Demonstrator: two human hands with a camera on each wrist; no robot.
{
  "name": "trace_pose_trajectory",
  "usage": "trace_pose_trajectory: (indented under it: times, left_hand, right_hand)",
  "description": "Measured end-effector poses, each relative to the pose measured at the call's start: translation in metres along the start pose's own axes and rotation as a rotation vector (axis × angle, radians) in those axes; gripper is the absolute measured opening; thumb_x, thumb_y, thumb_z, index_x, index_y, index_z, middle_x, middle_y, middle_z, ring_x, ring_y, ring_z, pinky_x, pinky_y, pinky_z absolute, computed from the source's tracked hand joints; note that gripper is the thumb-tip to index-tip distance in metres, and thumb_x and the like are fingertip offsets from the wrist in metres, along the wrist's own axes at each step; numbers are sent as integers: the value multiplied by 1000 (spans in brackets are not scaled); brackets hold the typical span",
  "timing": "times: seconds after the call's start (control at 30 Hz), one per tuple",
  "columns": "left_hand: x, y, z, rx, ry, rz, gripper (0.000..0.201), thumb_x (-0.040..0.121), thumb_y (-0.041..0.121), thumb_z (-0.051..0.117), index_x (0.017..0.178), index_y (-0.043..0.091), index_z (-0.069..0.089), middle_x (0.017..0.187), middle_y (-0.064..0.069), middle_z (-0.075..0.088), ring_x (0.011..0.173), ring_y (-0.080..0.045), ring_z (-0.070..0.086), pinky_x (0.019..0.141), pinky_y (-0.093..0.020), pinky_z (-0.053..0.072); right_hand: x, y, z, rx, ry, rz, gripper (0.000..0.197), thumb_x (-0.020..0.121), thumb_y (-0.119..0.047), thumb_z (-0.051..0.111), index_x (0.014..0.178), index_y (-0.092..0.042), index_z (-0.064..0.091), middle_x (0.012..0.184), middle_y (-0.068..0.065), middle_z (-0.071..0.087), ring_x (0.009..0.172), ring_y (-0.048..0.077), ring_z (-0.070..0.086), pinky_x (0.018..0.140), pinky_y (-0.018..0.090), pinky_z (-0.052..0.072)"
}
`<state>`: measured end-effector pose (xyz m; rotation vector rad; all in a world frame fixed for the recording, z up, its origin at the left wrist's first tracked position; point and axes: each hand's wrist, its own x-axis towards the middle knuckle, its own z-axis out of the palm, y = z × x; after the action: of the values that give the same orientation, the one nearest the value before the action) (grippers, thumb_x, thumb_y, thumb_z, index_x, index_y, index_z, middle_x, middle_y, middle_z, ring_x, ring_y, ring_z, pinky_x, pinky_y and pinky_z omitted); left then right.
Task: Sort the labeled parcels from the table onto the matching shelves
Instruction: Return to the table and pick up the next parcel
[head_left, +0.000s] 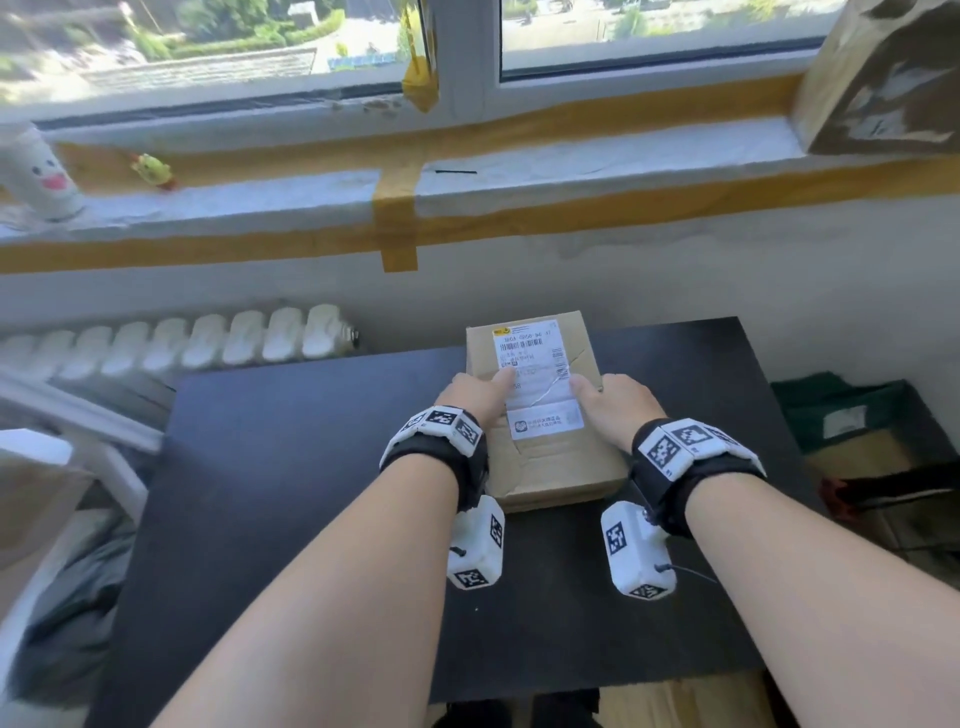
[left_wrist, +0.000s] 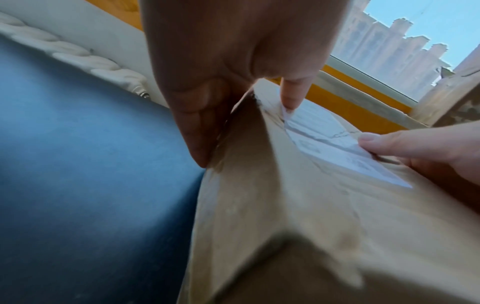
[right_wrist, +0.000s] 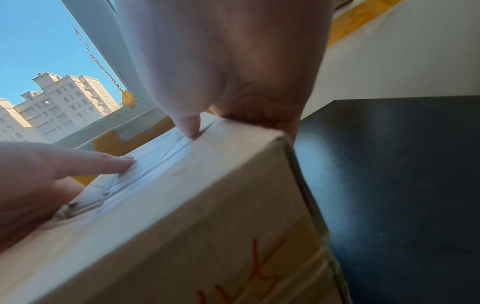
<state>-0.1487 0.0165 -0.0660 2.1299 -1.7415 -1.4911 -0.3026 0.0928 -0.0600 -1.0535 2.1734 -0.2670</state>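
A brown cardboard parcel (head_left: 550, 457) lies on the black table (head_left: 311, 493), toward its far middle. A white shipping label (head_left: 535, 374) covers the top of it. My left hand (head_left: 478, 395) grips the parcel's left side, thumb on the label. My right hand (head_left: 608, 405) grips the right side, thumb at the label's edge. In the left wrist view my left hand (left_wrist: 221, 82) has its fingers down the side wall of the parcel (left_wrist: 285, 205). In the right wrist view my right hand (right_wrist: 233, 72) curls over the edge of the parcel (right_wrist: 207, 205). Orange marks show on the parcel's near face.
Behind the table is a taped windowsill (head_left: 519, 171) with a white cup (head_left: 36, 176), a yellow toy (head_left: 153, 171) and a big cardboard box (head_left: 883, 78). A white radiator (head_left: 182, 343) is at the left. Green and brown boxes (head_left: 857, 431) sit on the floor at the right.
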Motion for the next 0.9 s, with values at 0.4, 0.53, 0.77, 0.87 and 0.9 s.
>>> trace_pose_trajectory:
  times: [0.4,0.53,0.77,0.87,0.9]
  left_hand:
    - [-25,29,-43,-179,46,87,85,84,67,38,142,5,41,136,-14,56,114,-32,60,93,-39,49]
    - [-33,35,-58,-153,75,135,80,90,64,38,139,2,44,134,-15,57,112,-31,59,88,-37,46]
    - [-48,29,-79,-177,66,143,96,78,75,44,145,8,35,137,-13,54,119,-33,56,100,-46,46]
    - [-54,22,-92,-251,64,160,106,59,82,51,137,11,38,130,-11,56,114,-31,58,96,-51,49]
    - [-55,19,-97,-277,59,165,111,52,84,53,135,12,38,130,-10,55,115,-31,58,95,-51,50]
  right_hand:
    - [-13,-27,-31,95,84,-55,61,96,-54,29,106,-5,64,112,13,65,101,31,59,82,35,42]
    - [-21,-38,-43,95,121,-75,63,95,-58,29,105,-7,65,110,12,65,97,30,58,83,36,45]
    - [-33,-54,-42,65,181,-113,60,95,-60,26,76,-12,56,89,9,62,83,29,56,70,35,41]
    - [-38,-59,-40,77,211,-95,69,93,-64,24,93,-7,63,96,11,64,90,31,58,74,35,42]
    - [-40,-60,-39,88,224,-89,71,93,-65,24,97,-6,63,98,11,64,93,32,58,75,35,42]
